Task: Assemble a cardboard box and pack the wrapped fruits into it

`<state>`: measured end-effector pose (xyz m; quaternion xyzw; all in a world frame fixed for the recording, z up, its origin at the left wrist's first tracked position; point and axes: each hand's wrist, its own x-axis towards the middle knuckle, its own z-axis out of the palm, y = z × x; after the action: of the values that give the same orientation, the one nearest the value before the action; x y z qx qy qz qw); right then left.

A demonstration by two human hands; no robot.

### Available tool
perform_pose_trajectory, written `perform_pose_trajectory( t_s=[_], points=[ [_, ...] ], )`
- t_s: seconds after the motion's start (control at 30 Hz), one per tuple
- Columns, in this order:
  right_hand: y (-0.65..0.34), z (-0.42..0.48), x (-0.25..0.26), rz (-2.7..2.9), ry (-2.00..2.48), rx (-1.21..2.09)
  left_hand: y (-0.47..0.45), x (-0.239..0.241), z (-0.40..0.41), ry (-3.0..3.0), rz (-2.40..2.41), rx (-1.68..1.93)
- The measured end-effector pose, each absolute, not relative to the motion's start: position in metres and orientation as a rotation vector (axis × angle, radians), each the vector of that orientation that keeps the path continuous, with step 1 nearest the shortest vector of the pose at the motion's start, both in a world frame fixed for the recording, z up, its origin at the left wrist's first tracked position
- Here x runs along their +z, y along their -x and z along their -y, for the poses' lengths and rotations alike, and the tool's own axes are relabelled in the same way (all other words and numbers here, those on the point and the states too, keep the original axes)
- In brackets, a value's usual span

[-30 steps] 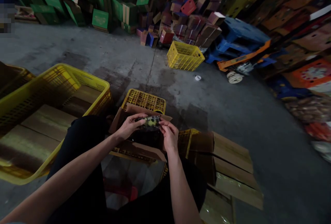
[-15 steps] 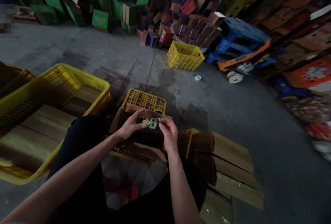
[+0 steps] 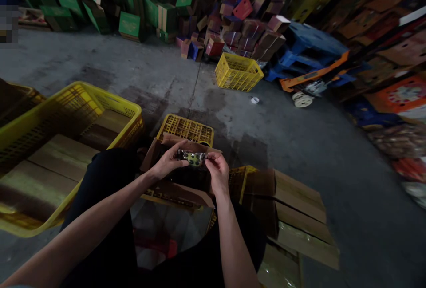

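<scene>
Between my two hands is a small clear plastic packet (image 3: 195,159) with green and dark patches; what it contains is too small to tell. My left hand (image 3: 169,160) grips its left end, thumb below and fingers above. At the other end, my right hand (image 3: 217,166) pinches the plastic between thumb and fingertips. Both hands are over an open cardboard box (image 3: 186,194) with its flaps spread, its dark inside mostly hidden. Under and behind the box is a yellow slatted crate (image 3: 186,127), upside down or on its side, I cannot tell which.
To the left, a large yellow crate (image 3: 128,115) holds flat cardboard boxes (image 3: 61,157). Closed cartons (image 3: 299,203) are stacked at my right knee. Farther off stand a yellow basket (image 3: 238,72), an orange pallet jack (image 3: 314,77), blue pallets (image 3: 309,44) and piles of green boxes (image 3: 129,25).
The packet has turned slightly in my fingers, so its green and dark pattern shows more plainly. Both hands stay in nearly the same place.
</scene>
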<state>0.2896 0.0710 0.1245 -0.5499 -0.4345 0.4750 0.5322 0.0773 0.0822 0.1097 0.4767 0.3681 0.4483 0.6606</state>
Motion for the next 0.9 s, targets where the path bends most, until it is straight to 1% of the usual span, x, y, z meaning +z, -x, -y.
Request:
perform_pose_trajectory(
  t_s=[0.27, 0.43, 0.53, 0.73, 0.9],
  points=[
    [-0.291, -0.071, 0.123, 0.973, 1.352, 1.191, -0.079, 0.117, -0.079, -1.061, -0.894, 0.994],
    [-0.289, -0.071, 0.125, 0.996, 1.353, 1.253, -0.078, 0.119, -0.081, -1.108, -0.944, 1.040],
    [-0.289, -0.070, 0.129, 1.080, 1.345, 1.323, -0.077, 0.115, -0.084, -1.170, -0.978, 1.034],
    [-0.292, -0.068, 0.141, 1.433, 1.402, 1.435, -0.079, 0.109, -0.083, -1.247, -0.971, 1.005],
    [-0.294, -0.065, 0.140, 1.483, 1.374, 1.497, -0.081, 0.109, -0.082, -1.195, -0.994, 1.001]
  ],
)
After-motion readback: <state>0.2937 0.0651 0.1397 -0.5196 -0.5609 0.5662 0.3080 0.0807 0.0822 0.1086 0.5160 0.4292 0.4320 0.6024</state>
